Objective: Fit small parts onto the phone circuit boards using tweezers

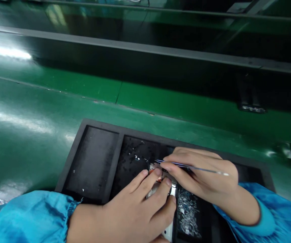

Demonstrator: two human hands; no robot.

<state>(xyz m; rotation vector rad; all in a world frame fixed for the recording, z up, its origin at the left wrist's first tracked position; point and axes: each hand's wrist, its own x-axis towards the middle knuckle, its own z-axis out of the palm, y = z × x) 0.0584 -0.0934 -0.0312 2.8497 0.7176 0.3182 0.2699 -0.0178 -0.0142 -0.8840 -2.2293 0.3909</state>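
Observation:
My left hand (pixel 132 209) lies over the middle pocket of a black foam tray (pixel 69 162), its fingers pressing down on a small metallic part (pixel 171 192) with an orange-brown patch. My right hand (pixel 201 175) pinches a thin pair of tweezers (pixel 206 169), held nearly level, with the tip just above that part beside my left fingertips. Both wrists wear blue sleeves. Most of the part is hidden under my fingers.
The tray's left pocket (pixel 92 162) holds almost nothing; the middle pocket carries shiny scraps (pixel 135 157), and more scraps (pixel 188 212) lie in the right pocket. The green bench (pixel 34 111) stretches around. A grey rail (pixel 135 47) and a dark object (pixel 249 98) sit farther back.

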